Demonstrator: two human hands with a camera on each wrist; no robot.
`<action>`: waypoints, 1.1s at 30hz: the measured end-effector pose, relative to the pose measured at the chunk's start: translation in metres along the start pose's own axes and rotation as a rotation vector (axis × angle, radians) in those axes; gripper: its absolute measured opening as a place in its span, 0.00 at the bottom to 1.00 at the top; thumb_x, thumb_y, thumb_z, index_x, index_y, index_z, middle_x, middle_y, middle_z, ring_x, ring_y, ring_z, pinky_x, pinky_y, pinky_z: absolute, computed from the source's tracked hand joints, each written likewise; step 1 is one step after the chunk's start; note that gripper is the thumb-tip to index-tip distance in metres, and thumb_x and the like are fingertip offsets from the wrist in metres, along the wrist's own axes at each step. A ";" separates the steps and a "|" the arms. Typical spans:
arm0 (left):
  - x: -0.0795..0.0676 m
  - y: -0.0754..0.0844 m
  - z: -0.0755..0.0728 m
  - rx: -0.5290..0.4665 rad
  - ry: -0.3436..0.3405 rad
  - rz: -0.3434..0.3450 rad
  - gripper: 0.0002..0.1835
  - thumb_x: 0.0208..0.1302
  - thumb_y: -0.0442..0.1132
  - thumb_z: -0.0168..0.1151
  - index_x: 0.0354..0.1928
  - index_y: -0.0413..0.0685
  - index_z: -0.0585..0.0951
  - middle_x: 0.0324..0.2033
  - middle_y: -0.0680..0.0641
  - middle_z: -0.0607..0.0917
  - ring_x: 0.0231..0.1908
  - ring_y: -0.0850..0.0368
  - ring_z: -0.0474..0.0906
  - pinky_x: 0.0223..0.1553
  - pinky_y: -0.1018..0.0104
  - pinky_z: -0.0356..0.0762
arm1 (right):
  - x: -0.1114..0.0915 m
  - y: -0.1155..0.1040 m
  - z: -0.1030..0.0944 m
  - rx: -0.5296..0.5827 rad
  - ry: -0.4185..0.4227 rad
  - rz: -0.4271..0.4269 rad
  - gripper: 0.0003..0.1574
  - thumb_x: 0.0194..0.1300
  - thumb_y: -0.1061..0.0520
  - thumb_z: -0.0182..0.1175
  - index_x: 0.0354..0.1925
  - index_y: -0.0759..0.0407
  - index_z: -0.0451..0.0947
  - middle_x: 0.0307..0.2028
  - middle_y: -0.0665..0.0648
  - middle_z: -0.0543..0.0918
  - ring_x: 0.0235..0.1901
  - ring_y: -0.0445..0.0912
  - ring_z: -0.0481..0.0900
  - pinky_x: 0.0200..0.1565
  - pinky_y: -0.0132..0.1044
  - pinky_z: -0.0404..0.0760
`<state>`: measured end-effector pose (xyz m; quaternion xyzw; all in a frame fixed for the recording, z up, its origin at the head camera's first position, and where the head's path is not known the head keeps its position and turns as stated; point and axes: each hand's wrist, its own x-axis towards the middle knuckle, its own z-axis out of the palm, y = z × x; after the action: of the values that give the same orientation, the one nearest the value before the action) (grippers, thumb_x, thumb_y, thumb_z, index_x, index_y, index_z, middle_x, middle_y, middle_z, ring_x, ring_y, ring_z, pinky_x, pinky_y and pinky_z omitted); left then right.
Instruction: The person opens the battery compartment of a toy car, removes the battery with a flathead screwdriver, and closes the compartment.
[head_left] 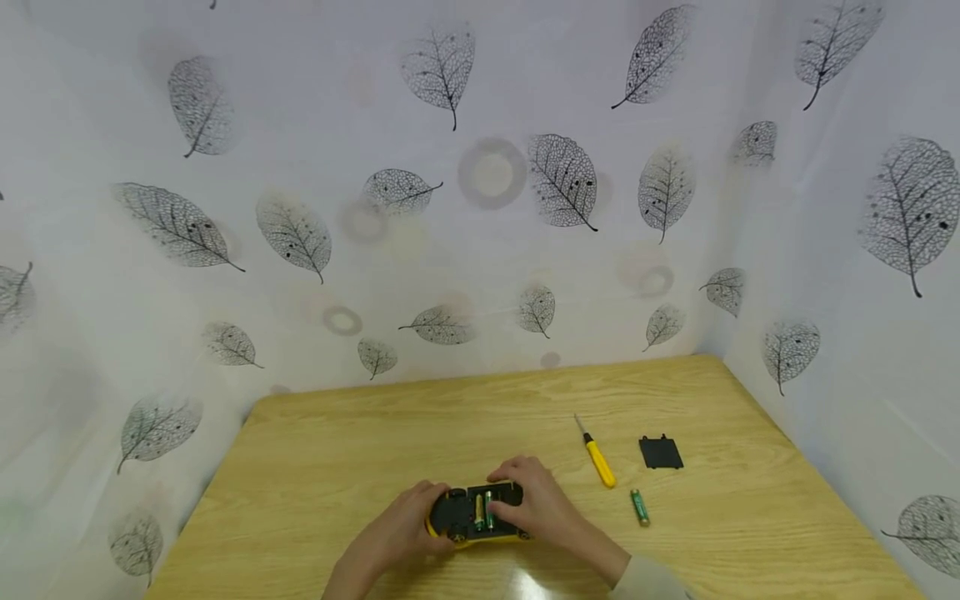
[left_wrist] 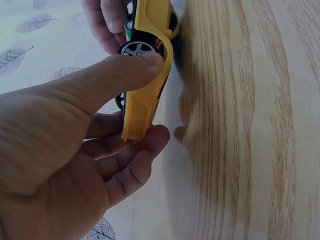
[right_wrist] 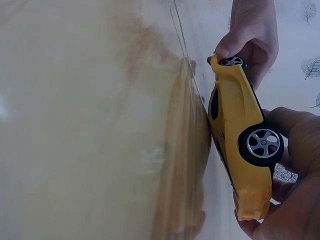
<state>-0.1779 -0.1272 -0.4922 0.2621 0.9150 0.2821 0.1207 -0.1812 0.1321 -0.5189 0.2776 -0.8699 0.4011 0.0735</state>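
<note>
Between left grip (head_left: pixel 405 521) and right grip (head_left: pixel 543 506), upturned toy car (right_wrist: pixel 233 116): left pinching one end, right curled round other.

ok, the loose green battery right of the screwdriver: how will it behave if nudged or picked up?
The loose green battery will probably roll if pushed sideways: it's a cylinder lying on its side on a flat tabletop. Its glossy casing suggests it may slip in a light pinch. Should stay stiff; no visible bend or dent.
</note>
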 end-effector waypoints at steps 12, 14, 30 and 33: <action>0.000 -0.001 0.000 -0.005 -0.006 -0.018 0.38 0.52 0.47 0.80 0.63 0.41 0.78 0.48 0.50 0.80 0.43 0.56 0.74 0.46 0.57 0.76 | -0.001 0.003 0.003 -0.037 -0.016 0.001 0.16 0.63 0.49 0.74 0.48 0.53 0.88 0.48 0.51 0.83 0.47 0.46 0.75 0.49 0.46 0.75; 0.000 -0.001 0.000 -0.005 -0.010 -0.024 0.38 0.51 0.47 0.80 0.64 0.41 0.78 0.48 0.50 0.80 0.44 0.56 0.74 0.46 0.56 0.76 | -0.002 0.003 0.003 -0.033 -0.019 0.003 0.16 0.64 0.49 0.73 0.47 0.53 0.88 0.48 0.50 0.83 0.47 0.46 0.74 0.49 0.45 0.75; -0.001 -0.004 0.002 0.000 0.003 -0.017 0.39 0.51 0.47 0.81 0.64 0.39 0.78 0.47 0.51 0.80 0.42 0.57 0.73 0.44 0.59 0.75 | -0.001 -0.005 0.000 -0.007 -0.030 0.005 0.10 0.65 0.56 0.72 0.45 0.55 0.89 0.49 0.54 0.84 0.48 0.48 0.76 0.50 0.48 0.76; -0.001 -0.005 0.001 -0.005 0.008 -0.005 0.39 0.50 0.47 0.82 0.63 0.40 0.79 0.46 0.51 0.80 0.42 0.57 0.73 0.43 0.60 0.75 | 0.000 -0.004 -0.001 0.018 -0.025 -0.017 0.09 0.65 0.58 0.71 0.44 0.56 0.88 0.49 0.56 0.85 0.49 0.49 0.77 0.51 0.49 0.76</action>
<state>-0.1782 -0.1304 -0.4960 0.2582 0.9155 0.2851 0.1182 -0.1789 0.1308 -0.5164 0.2904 -0.8648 0.4047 0.0636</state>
